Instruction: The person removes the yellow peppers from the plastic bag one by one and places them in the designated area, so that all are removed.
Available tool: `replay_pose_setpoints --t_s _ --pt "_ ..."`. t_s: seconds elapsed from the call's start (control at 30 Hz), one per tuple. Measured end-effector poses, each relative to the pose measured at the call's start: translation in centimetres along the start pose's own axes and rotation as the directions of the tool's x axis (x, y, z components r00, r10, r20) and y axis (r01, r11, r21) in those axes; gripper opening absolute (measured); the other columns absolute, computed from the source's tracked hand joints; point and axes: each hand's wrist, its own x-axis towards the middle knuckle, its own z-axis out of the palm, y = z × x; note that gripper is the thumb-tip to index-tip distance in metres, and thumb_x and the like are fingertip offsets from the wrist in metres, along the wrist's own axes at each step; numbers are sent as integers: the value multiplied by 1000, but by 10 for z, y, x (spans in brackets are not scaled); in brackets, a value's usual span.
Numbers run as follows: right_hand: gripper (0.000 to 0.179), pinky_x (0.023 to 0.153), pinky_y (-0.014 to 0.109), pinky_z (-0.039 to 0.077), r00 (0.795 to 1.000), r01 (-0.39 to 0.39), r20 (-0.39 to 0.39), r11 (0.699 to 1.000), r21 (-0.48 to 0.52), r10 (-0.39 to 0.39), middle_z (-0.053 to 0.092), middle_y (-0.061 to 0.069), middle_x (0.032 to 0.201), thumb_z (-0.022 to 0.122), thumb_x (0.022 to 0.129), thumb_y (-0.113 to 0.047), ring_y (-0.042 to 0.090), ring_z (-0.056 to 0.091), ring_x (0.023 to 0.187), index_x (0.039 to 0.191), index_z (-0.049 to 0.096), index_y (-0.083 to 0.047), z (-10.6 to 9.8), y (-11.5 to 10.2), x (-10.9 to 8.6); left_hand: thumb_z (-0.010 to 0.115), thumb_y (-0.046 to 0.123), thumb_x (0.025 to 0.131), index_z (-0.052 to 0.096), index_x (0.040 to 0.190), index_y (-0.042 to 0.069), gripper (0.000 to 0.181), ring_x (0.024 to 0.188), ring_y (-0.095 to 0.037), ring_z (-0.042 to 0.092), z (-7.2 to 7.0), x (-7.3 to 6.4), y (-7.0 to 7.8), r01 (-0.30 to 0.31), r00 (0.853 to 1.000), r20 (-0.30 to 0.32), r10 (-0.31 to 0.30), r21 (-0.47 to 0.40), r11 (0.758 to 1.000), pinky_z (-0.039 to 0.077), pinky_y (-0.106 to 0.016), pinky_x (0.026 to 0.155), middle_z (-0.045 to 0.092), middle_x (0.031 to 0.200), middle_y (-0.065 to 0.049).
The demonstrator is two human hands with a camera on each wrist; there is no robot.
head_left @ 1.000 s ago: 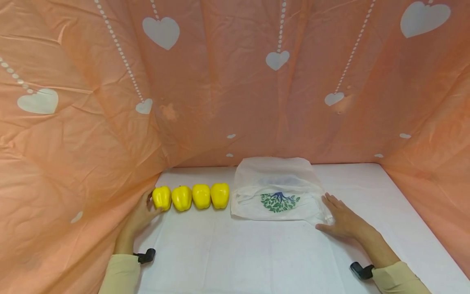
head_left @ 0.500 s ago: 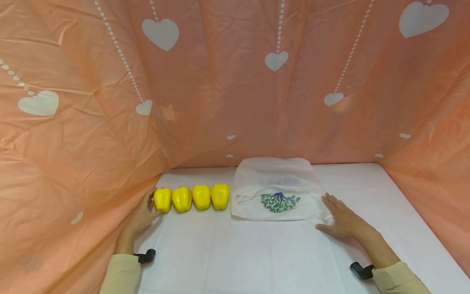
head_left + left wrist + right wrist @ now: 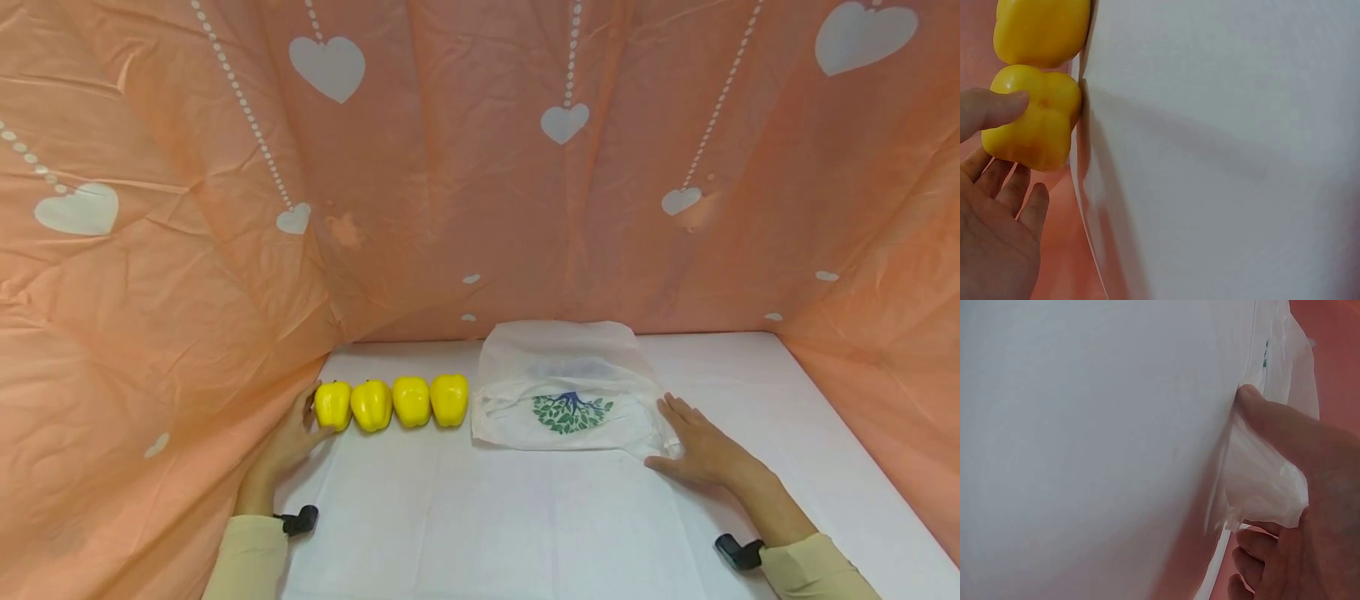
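Observation:
Several yellow bell peppers stand in a row at the left in the head view. My left hand (image 3: 287, 440) holds the leftmost bell pepper (image 3: 334, 407) between thumb and fingers. In the left wrist view the thumb (image 3: 1004, 107) lies over that bell pepper (image 3: 1038, 134), and the fingers (image 3: 1013, 187) are at its far side. A white plastic bag (image 3: 510, 425) with a green leaf and blue branch print lies flat right of the row. My right hand (image 3: 705, 448) rests at the bag's right edge, fingers extended and thumb apart.
A white cloth (image 3: 487, 525) covers the table. Orange sheeting (image 3: 450, 183) with white hearts encloses the back and both sides. A black wrist camera (image 3: 300, 520) sits on the left wrist and another camera (image 3: 738, 553) on the right.
The leftmost bell pepper has shifted slightly right, closer to its neighbour, with my left hand at it. My right hand and the bag have stayed in place.

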Motion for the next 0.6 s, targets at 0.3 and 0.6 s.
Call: replay_pose_setpoints --t_s 0.3,0.6 --pt "112 117 77 33 1000 -4 0 1000 3 4 29 38 165 83 87 -54 68 31 146 161 32 12 -3 -3 -1 72 11 102 -1 168 -6 99 156 -63 6 0 -3 -1 7 1000 -2 -7 35 999 12 -74 124 2 170 -42" --pt "114 116 78 33 1000 -2 -3 1000 -4 2 28 39 165 84 87 -55 67 30 146 162 30 12 -7 -4 -2 74 23 102 -5 171 2 107 159 -59 5 -1 -6 1 60 998 -12 -59 109 992 11 -76 125 0 173 -36"
